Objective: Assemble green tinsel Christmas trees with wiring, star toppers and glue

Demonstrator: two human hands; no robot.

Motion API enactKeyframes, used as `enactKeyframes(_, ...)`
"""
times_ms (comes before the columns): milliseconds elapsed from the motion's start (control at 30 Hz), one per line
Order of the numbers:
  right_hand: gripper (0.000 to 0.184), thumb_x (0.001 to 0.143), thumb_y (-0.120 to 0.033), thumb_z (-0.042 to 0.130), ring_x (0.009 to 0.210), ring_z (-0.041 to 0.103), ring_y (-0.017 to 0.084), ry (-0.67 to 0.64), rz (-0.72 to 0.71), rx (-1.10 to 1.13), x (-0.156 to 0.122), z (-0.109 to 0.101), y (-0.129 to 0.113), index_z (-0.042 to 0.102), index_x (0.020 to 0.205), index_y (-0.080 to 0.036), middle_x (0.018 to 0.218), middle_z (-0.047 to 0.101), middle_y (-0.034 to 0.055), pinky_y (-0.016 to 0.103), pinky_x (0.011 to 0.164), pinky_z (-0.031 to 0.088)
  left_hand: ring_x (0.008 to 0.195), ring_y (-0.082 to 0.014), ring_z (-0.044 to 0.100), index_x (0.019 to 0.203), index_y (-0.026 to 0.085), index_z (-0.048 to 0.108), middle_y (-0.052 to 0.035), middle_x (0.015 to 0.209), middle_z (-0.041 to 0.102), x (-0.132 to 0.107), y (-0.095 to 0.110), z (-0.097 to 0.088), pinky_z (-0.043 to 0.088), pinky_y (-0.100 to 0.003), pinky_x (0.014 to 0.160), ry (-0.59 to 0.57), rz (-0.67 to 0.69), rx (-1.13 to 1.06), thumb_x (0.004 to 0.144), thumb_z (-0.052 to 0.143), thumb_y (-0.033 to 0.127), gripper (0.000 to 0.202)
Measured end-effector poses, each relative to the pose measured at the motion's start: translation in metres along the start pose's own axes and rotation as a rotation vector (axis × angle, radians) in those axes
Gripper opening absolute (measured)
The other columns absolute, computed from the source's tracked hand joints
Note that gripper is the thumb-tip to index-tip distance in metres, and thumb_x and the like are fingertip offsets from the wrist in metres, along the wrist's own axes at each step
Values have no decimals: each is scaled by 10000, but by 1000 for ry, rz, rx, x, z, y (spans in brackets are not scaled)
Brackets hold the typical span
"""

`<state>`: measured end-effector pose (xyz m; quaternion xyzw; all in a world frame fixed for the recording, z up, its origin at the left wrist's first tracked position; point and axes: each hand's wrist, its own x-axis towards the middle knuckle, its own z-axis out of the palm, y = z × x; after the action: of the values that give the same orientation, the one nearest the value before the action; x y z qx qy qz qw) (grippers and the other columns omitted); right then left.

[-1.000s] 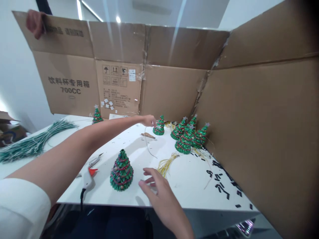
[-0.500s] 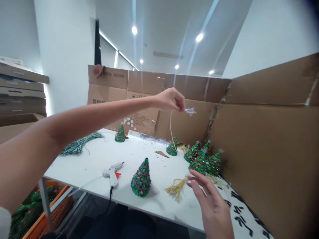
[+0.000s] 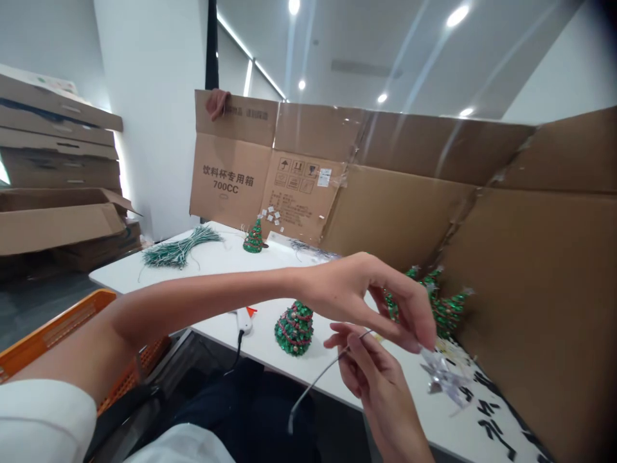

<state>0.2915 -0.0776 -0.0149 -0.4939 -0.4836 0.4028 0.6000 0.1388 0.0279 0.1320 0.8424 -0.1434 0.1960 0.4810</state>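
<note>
Reaching across from the left, my left hand (image 3: pixel 371 292) pinches a shiny silver star (image 3: pixel 441 373) between thumb and fingertips. Just below it, my right hand (image 3: pixel 378 376) has a thin, pale wire (image 3: pixel 315 381) between thumb and fingers. The wire's bent free end hangs down to the left, over the table's front edge; whether it joins the star is hidden by the hands. A small green tinsel Christmas tree (image 3: pixel 294 331) with red garland stands beside the right hand, its tip hidden behind my left forearm.
A glue gun (image 3: pixel 244 321) lies left of the tree, partly behind the forearm. Several finished trees (image 3: pixel 450 312) stand at the right by the cardboard wall (image 3: pixel 400 199). Green wires (image 3: pixel 180 247) lie bundled at the back left, near another small tree (image 3: pixel 253 236). An orange crate (image 3: pixel 62 328) sits below.
My left hand has come down and nearer with the star. My right hand has moved left and closed on the wire. The view has tilted down and turned left.
</note>
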Motion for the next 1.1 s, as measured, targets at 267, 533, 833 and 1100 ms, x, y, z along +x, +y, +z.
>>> enactKeyframes(267,423,1004,-592,709,569,524,108,-140,-12,-17,-2,15,8,819,1076,-190,794,661,24,267,546,415,956,-156,770,970,161,772,-64,985,810,-17,-9,-23,608,-320,938,478,31,-123,832,910,321,252)
enactKeyframes(533,393,1035,-548,682,587,568,117,-207,-49,-98,0,20,15,808,1196,-212,848,694,21,299,644,511,928,-133,761,979,138,732,-22,946,784,-23,7,-58,603,-319,946,851,94,24,840,855,236,210)
enactKeyframes(833,391,1003,-551,727,612,571,129,-177,-30,-100,4,17,16,822,1176,-213,895,717,42,322,669,519,910,-130,757,974,123,724,-46,956,790,-32,16,-78,596,-323,930,987,93,112,890,810,138,121)
enactKeyframes(1100,370,970,-548,768,633,497,137,-147,-36,-111,6,16,18,853,1090,-209,945,777,88,333,661,480,802,-96,708,917,121,726,-50,880,777,-35,-28,-104,569,-307,894,1095,-127,46,898,815,95,95)
